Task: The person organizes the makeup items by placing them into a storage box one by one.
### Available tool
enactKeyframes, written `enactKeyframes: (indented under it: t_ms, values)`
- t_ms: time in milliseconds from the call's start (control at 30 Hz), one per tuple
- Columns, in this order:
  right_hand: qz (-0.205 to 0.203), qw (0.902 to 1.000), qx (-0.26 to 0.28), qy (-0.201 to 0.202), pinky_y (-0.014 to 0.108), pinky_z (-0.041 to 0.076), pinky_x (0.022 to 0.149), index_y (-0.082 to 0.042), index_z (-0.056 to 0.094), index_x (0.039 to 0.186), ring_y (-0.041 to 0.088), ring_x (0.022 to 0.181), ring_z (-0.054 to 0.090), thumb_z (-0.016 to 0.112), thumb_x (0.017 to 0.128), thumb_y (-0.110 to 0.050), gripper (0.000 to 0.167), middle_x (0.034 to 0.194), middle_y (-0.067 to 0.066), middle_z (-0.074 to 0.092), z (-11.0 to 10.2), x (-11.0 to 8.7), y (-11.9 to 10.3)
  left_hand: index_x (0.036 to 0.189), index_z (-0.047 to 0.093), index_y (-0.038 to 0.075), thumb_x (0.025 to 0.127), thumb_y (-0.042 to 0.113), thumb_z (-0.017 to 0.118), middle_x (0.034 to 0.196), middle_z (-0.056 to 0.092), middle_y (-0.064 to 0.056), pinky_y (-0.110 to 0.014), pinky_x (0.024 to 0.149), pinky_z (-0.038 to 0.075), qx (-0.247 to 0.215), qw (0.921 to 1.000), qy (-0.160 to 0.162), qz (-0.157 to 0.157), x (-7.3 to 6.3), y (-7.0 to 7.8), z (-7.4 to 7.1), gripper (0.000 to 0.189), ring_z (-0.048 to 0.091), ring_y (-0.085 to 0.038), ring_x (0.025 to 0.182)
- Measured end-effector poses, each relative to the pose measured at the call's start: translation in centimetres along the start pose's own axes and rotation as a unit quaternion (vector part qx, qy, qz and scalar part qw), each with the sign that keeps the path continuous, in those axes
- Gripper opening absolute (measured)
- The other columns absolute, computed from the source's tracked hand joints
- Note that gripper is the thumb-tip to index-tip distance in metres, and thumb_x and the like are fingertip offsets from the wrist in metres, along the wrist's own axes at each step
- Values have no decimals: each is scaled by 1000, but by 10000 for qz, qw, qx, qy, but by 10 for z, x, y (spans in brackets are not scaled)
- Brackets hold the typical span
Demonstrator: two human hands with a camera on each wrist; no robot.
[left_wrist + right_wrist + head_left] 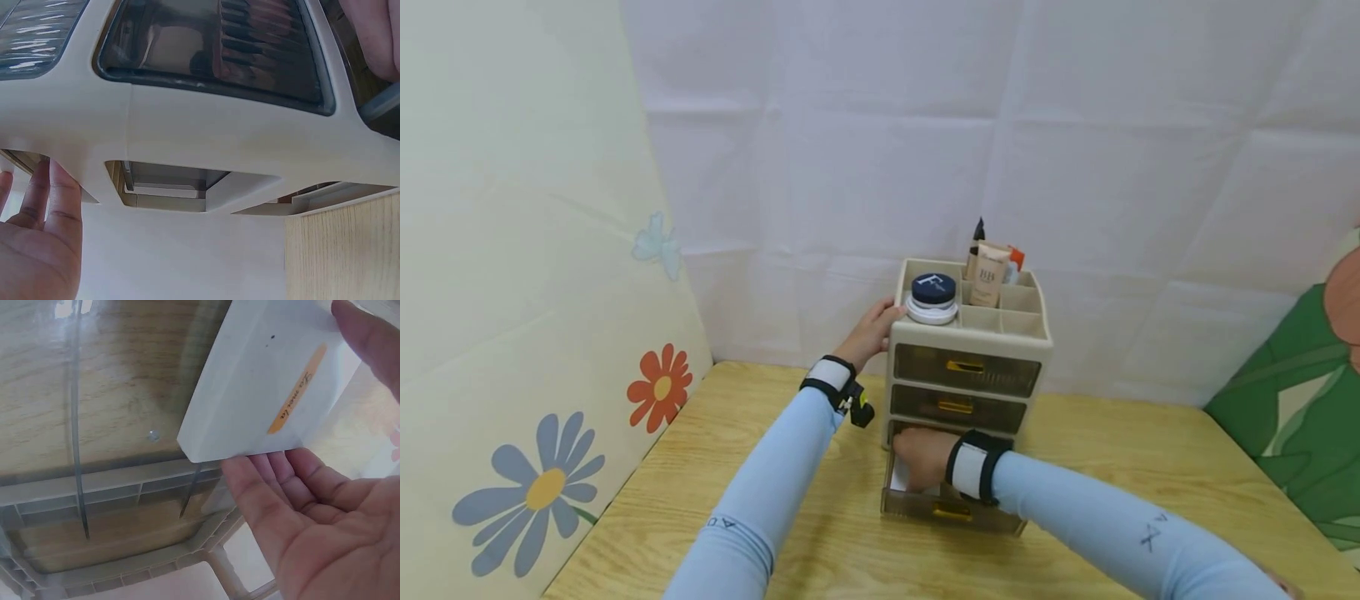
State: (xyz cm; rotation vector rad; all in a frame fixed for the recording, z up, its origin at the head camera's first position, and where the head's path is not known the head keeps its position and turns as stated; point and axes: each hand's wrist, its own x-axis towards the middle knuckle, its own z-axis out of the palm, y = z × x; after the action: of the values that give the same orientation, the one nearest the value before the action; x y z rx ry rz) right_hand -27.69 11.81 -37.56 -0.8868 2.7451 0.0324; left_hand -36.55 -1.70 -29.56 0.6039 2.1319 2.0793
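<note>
A beige cosmetics organizer [972,333] with smoky clear drawers and gold handles stands on the table. Its bottom drawer [917,507] is pulled out. My left hand [872,333] steadies the organizer's upper left side; in the left wrist view its fingers [62,200] lie fairly straight against the side wall by a cutout. Down at the drawer, my right hand [923,457] grips a flat white box [250,394] with an orange label, thumb on one edge and fingers on another. In the right wrist view the box is tilted over the clear drawer bottom with its dividers.
On the organizer's top sit a dark-blue-lidded jar [933,288] on a white round case [932,313], a beige BB tube [989,275], and a black-tipped item [977,237]. A white cloth backdrop [820,183] hangs behind the wooden table [820,533]. A flowered panel [550,333] borders the left.
</note>
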Motion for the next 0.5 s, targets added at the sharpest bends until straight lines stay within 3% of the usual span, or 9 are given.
enactKeyframes:
  t_ms: [500]
  values:
    - [-88, 9999, 132, 52, 33, 49, 77, -7, 61, 101, 17, 86, 56, 86, 73, -23, 41, 91, 1, 59, -5, -6, -1, 149, 35, 9, 101, 35, 44, 134, 51, -17, -40, 89, 48, 27, 10000, -28, -2, 0, 0, -1, 55, 56, -28, 107]
